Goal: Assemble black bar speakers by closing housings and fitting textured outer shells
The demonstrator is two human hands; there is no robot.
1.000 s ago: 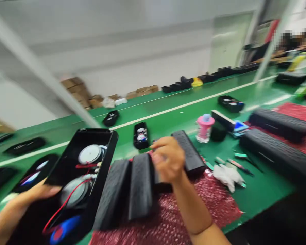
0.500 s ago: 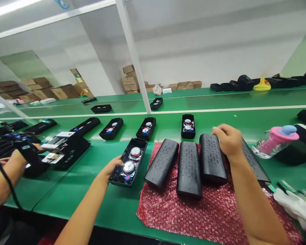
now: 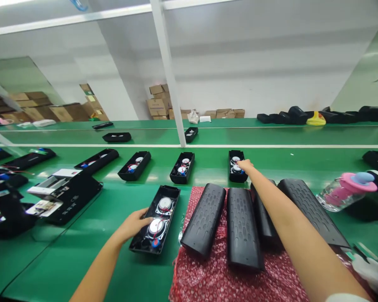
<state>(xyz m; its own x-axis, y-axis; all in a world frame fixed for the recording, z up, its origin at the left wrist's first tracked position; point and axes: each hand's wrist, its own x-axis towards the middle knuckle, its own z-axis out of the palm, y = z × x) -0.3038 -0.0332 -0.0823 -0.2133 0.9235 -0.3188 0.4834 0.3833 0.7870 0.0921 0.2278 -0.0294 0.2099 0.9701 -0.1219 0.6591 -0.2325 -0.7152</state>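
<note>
Works over a long green bench [image 3: 138,277] and a sheet of red bubble wrap [image 3: 214,279], with four textured black covers [image 3: 204,220] on it, side by side, one partly hidden by the right forearm [image 3: 292,235].

Holds the near housing [image 3: 140,242], long and black, on the left of the wrap and just beside it, open face up. Leans its long axis to the right, from lower left at the near end to upper right at the far end. Closes the left hand [image 3: 132,226] on its left long side, thumb over the rim beside the nearer speaker, other fingers mostly hidden. Cannot tell whether resting on the bench or held just above.

Reaches over the covers to the far housing [image 3: 238,178], beyond the wrap, also open face up, long axis running almost straight away. Has the right hand [image 3: 246,166] over its right rim, fingertips pointing left above the interior. Cannot tell whether pinching the rim or merely touching.

Shows inside the near housing two round speakers [image 3: 156,227], in line along that axis, then a small blue-and-red piece [image 3: 156,243] at the near end.
</note>
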